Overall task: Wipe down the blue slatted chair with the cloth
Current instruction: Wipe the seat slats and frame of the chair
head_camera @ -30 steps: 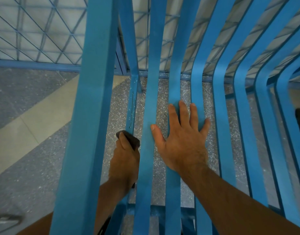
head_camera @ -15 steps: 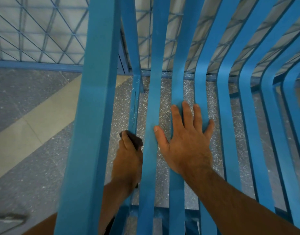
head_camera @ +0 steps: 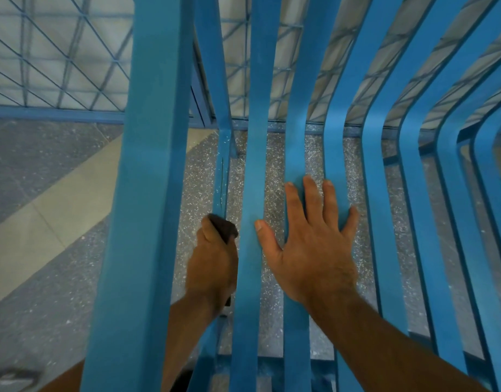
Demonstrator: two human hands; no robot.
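- Blue slatted chair (head_camera: 255,108): seen from above and fills most of the view. Long painted slats run away from the camera and curve upward at the far right. Speckled floor shows through the gaps.
- Wide blue bar (head_camera: 147,165): the broadest member of the chair, at the left, running from the bottom edge to the top of the view.
- Narrow blue bar (head_camera: 222,179): sits between the wide bar and the first slat and carries a thin dark scratch along its length.
- Cloth (head_camera: 225,229): dark brown and bunched, pressed against the narrow bar. Only the part above the fingers is visible.
- Left hand (head_camera: 214,267): reaches up between the wide bar and the first slat. Its fingers are curled round the cloth, with the thumb on top of it. It seems to wrap the bar as well, though the grip is partly hidden.
- Right hand (head_camera: 311,258): lies flat on the seat slats, palm down, with the fingers straight and spread. The thumb rests on the first slat and the fingers span the next two. It holds nothing.
- Floor (head_camera: 198,193): grey speckled stone.
- Pale band (head_camera: 54,210): crosses the floor diagonally at the left.
- Lattice panel (head_camera: 59,58): blue diagonal mesh on a blue rail, standing behind the chair.
- Grey object (head_camera: 11,376): blurred, at the bottom left corner. It cannot be identified.
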